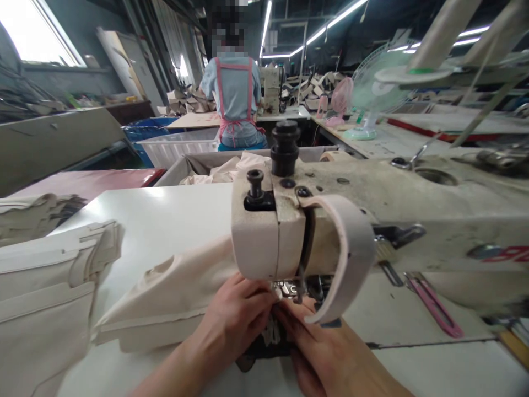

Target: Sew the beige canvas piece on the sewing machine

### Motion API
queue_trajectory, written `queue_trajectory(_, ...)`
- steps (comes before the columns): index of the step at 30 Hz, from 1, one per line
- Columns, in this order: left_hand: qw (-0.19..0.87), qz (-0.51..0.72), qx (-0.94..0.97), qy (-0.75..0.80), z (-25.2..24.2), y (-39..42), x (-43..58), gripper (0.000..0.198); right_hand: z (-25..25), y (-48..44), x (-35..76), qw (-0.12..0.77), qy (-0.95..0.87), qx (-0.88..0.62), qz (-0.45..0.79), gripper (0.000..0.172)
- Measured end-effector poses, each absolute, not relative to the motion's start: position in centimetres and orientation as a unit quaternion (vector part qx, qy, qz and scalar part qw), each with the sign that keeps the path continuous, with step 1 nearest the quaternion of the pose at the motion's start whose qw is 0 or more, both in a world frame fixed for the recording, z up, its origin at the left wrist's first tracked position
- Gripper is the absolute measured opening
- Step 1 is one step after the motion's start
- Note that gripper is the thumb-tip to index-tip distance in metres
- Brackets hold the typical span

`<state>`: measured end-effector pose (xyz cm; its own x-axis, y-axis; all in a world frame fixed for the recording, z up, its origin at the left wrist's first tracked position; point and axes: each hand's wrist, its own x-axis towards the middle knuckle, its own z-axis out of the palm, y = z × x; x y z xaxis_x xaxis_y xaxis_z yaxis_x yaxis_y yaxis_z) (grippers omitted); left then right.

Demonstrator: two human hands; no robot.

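Both hands work close together under the head of a worn cream-coloured industrial sewing machine (pixel 314 220) that stands on a white worktable (pixel 173 215). The left hand (pixel 235 317) lies on a cream fabric piece with folded, stitched edges (pixel 173 292), its fingers held together and curled down onto the cloth just beside the metal presser foot (pixel 289 288). The right hand (pixel 326 347) sits just right of it, fingers together and pressed against the same fabric near the foot; whether it pinches the cloth cannot be told, since the machine head hides the fingertips. The fabric piece spreads from under the foot leftward across the table. A stack of similar cream fabric pieces (pixel 45 286) lies at the left edge, well apart. Pink-handled thread snips (pixel 433 306) rest on the table under the machine arm. Farther back, a person in a light blue shirt with pink apron straps (pixel 235 94) stands facing away, and a pale green fan (pixel 367 94) stands on another table.
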<state>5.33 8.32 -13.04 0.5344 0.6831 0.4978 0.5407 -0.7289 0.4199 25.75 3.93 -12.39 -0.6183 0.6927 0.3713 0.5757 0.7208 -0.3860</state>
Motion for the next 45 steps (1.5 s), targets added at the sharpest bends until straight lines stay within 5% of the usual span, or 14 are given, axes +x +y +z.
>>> queue_trajectory(8, 0.245, 0.304, 0.824, 0.411, -12.2, 8.2, 5.4, 0.018, -12.5, 3.4, 25.6, 0.240, -0.877, -0.391, 0.141, 0.063)
queue_trajectory(18, 0.220, 0.255, 0.862, 0.378, -11.7, 8.4, 5.3, 0.022, -12.2, 3.4, 25.5, 0.259, -0.877, -0.386, 0.120, 0.063)
queue_trajectory(25, 0.189, 0.330, 0.843, 0.380, -12.6, 8.2, 5.6, 0.019, -12.4, 3.5, 25.2, 0.261, -0.876, -0.386, 0.123, 0.045)
queue_trajectory(31, 0.187, 0.314, 0.852, 0.375, -11.9, 8.2, 5.7, 0.020, -12.1, 3.5, 25.3, 0.271, -0.877, -0.380, 0.116, 0.065)
queue_trajectory(41, 0.150, 0.350, 0.844, 0.377, -12.6, 8.3, 5.9, 0.021, -12.0, 3.9, 25.6, 0.254, -0.878, -0.388, 0.119, 0.066)
queue_trajectory(45, 0.143, 0.344, 0.847, 0.380, -12.9, 8.3, 5.8, 0.020, -11.9, 4.5, 25.6, 0.228, -0.891, -0.381, 0.097, 0.048)
